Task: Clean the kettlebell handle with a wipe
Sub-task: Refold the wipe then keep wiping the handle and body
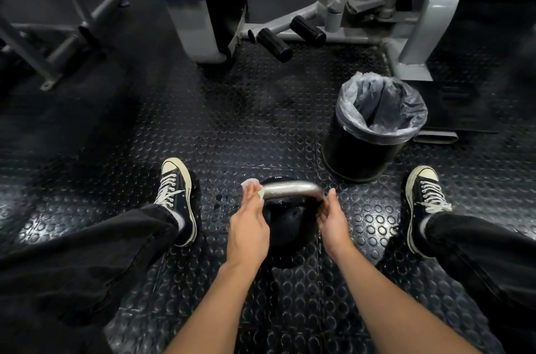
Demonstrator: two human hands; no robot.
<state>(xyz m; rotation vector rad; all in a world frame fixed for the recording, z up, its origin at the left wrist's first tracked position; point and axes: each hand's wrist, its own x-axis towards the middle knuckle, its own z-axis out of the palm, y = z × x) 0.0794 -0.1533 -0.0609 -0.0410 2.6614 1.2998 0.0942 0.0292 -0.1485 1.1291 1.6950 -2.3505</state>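
Note:
A black kettlebell (287, 226) with a bare metal handle (290, 189) stands on the studded rubber floor between my feet. My left hand (249, 223) presses a white wipe (253, 186) against the left end of the handle, fingers wrapped over it. My right hand (333, 220) grips the right end of the handle where it bends down. The top bar of the handle between my hands is bare and shiny. Most of the wipe is hidden under my fingers.
A black bin (368, 139) with a grey plastic liner stands to the front right of the kettlebell. Grey gym machine frames (420, 20) and black foam rollers (274, 45) lie further ahead. My shoes (177, 194) sit on both sides.

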